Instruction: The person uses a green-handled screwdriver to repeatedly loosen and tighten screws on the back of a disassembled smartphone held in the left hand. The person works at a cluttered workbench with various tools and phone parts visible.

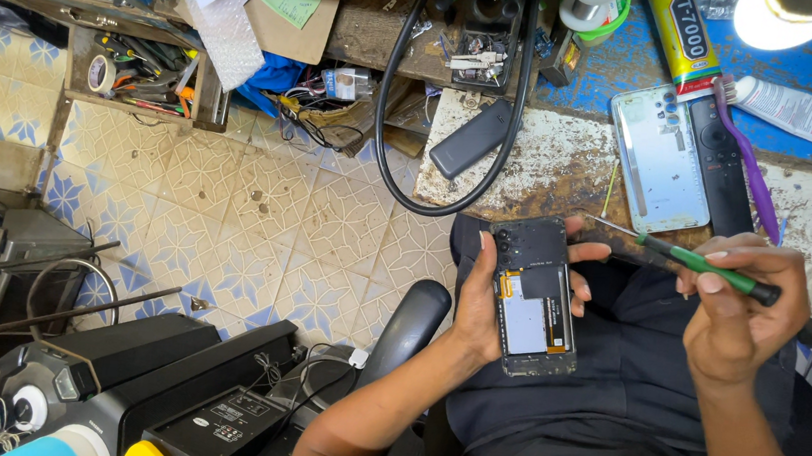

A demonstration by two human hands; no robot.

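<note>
My left hand (pixel 479 301) grips an opened phone (pixel 533 297) with its back cover off, so the black inner frame and a pale battery area show. It rests above my lap. My right hand (pixel 739 313) holds a green-handled screwdriver (pixel 699 261). Its thin metal tip points left toward the phone's upper right edge, close to my left fingertips. I cannot tell whether the tip touches the phone.
The worn blue bench edge (pixel 552 173) carries a pale phone back cover (pixel 659 156), a black remote (pixel 724 171), a purple toothbrush (pixel 750 164), a glue tube (pixel 683 31), a dark phone (pixel 474 137) and a black cable loop (pixel 391 86). Black speakers and electronics (pixel 159 373) crowd the tiled floor lower left.
</note>
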